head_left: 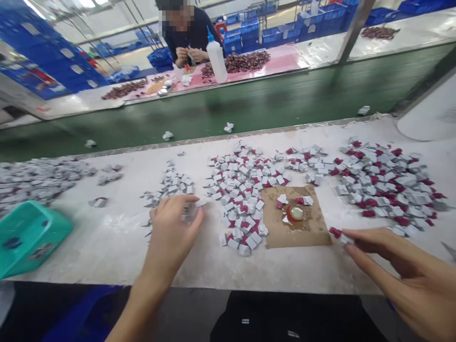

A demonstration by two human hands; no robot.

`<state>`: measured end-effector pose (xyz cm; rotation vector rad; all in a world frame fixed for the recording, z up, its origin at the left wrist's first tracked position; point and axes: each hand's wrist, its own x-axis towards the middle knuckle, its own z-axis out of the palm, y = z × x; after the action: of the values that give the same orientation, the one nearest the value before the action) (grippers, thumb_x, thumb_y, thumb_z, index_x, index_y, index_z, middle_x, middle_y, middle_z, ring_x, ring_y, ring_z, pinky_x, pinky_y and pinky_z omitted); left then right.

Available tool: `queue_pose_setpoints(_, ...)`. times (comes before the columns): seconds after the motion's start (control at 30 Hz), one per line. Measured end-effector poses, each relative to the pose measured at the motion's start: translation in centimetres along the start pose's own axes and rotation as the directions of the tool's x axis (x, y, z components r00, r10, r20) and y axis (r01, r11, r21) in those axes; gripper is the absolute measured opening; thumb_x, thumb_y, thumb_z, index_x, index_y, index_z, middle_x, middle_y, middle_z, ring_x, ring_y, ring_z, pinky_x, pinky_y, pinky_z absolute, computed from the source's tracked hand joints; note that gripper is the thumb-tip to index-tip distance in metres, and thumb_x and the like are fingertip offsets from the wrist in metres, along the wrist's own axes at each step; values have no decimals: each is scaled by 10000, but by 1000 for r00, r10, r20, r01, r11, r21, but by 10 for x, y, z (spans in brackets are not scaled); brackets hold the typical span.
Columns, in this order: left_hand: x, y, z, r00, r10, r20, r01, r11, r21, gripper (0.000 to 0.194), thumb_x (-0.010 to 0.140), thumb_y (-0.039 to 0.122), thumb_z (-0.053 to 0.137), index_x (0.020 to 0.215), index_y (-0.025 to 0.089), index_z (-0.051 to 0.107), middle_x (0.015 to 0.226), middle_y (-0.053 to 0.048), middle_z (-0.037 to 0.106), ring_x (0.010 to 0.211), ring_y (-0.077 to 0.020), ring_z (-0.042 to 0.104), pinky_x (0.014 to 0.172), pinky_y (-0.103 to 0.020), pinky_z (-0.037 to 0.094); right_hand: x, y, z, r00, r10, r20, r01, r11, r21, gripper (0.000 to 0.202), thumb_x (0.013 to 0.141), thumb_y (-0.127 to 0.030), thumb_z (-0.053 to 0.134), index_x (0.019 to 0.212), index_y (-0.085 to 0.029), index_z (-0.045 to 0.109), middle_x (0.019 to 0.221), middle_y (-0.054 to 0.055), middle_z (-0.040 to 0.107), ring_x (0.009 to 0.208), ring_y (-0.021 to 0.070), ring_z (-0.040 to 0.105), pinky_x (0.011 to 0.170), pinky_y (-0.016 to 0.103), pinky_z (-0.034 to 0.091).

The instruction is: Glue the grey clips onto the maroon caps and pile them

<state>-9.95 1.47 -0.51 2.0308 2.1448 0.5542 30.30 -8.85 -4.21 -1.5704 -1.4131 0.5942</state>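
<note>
My left hand (pixel 174 228) is over the small grey pile (pixel 176 183), thumb and index finger pinching a small light grey piece (pixel 200 203). At the right, my right hand (pixel 395 266) pinches a small part with a dark red end (pixel 335 232) and a grey end, near the corner of a brown cardboard square (pixel 295 237). On the cardboard lie a round cap (pixel 296 213) in a wet amber patch and two grey-and-red parts (pixel 304 201). A heap of grey and red parts (pixel 242 190) lies between my left hand and the cardboard.
Another grey-red heap (pixel 388 180) is at the right, a grey heap (pixel 39 183) at far left. A teal basket (pixel 53 232) stands at the left edge. Beyond the green conveyor belt (pixel 270 104), a person (pixel 192 33) works behind a white bottle (pixel 217 61).
</note>
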Motion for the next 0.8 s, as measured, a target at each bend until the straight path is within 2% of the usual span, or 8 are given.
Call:
queue_pose_setpoints(0.1,-20,11,-5,999,-34,23,37,979,-199,315,997,520,744,1242,328,696,1101,-54,820,995,-323,764,865,-432,575,14,-19,13,999,43,30,-44,998,39,169,1028,-480,902,1145,-364,939,1154,36,925,990,281,881,927,392,750)
queue_pose_setpoints(0.17,-31,16,-7,999,-20,33,27,974,-226,278,1019,521,749,1222,337,706,983,-16,772,864,-277,708,770,-385,533,24,-28,24,997,65,51,-69,993,95,141,1039,-451,901,1135,-358,946,1133,33,933,984,275,889,918,398,757)
queue_pose_setpoints(0.23,-38,18,-5,998,44,44,-34,977,-209,186,1058,498,713,1132,329,743,916,-12,736,820,-262,662,759,-378,513,32,-34,33,994,73,76,-83,988,128,125,1048,-422,895,1137,-354,950,1119,29,936,989,282,895,884,410,760)
queue_pose_setpoints(0.33,-42,14,1,986,127,111,-102,973,-205,187,1076,481,700,1080,319,794,908,-26,742,802,-259,647,754,-379,515,37,-40,40,996,53,76,-61,992,110,109,1061,-362,869,1139,-340,942,1125,32,935,1027,306,894,874,444,747)
queue_pose_setpoints(0.53,-47,-10,11,979,104,177,-58,966,-251,262,1076,518,734,1223,317,814,926,-29,767,808,-257,702,765,-368,572,41,-49,41,992,-82,91,81,997,10,177,1102,-247,776,1162,-337,916,1119,30,928,1015,295,887,864,444,726)
queue_pose_setpoints(0.63,-48,-15,10,975,108,192,-49,957,-287,255,1078,527,744,1218,326,816,983,-32,794,824,-249,729,801,-369,606,43,-51,42,990,-106,97,107,994,-4,206,1105,-206,757,1165,-327,912,1111,25,926,1014,275,885,879,426,722)
queue_pose_setpoints(0.7,-48,-9,8,987,54,153,-6,955,-297,261,1068,547,755,1203,332,816,1109,-47,826,893,-265,763,773,-375,616,44,-52,42,990,-105,98,106,994,-7,195,1099,-204,763,1152,-315,915,1112,29,926,1020,270,882,851,408,717)
queue_pose_setpoints(0.8,-47,16,3,990,-128,54,139,906,-399,229,1047,518,824,1199,347,808,1235,-26,863,1058,-299,829,805,-384,670,45,-52,41,995,-40,93,34,998,60,151,1079,-238,811,1123,-318,930,1095,29,922,1001,259,874,824,387,717)
